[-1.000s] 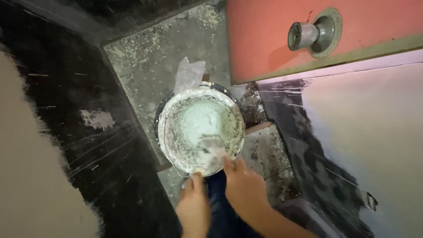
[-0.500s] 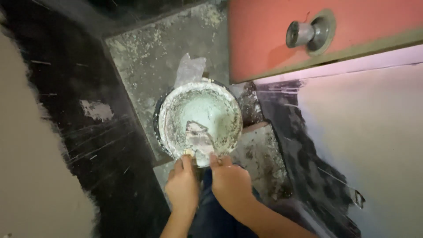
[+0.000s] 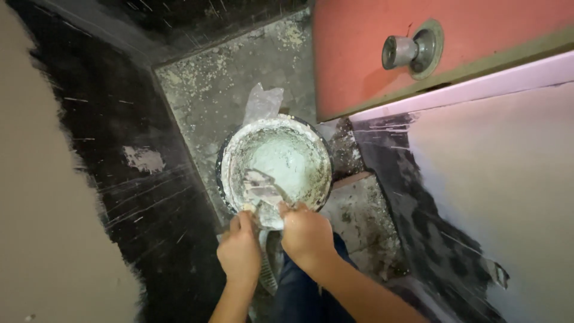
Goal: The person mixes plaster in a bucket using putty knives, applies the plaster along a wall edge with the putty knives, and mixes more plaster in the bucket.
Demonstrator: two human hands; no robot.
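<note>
Both hands meet at the near rim of a round bucket (image 3: 276,164) of pale, wet plaster that sits on a speckled concrete floor (image 3: 221,90). Right hand (image 3: 306,232) is closed around the handle of a putty knife (image 3: 263,186), its flat blade smeared with grey-white paste and lying just inside the bucket's near edge. Left hand (image 3: 240,251) is curled shut just beside it, fingers wrapped on something at the same rim; whether it grips a second tool or the first one's handle cannot be told. A notched, comb-like edge (image 3: 267,272) shows between the two wrists, below the rim.

Inside the bucket the plaster is scraped into a smooth pale pool at the centre, with rough crusted paste around the wall. A crumpled clear plastic bag (image 3: 263,103) lies against the far side of the bucket. A dark blue trouser leg (image 3: 299,293) of the person shows under the right forearm, near the bottom of the view.

Beyond, to the right, a red-orange door (image 3: 359,54) carries a round metal knob (image 3: 402,50) on a circular plate, with a pale pink frame strip (image 3: 478,90) running under it. A wall surface on the right (image 3: 502,179) is coated light, its lower edge ragged against dark, uncoated patches. On the left, a dark wall streaked with white scratches (image 3: 119,179) gives way to a beige coated area (image 3: 42,209).
</note>
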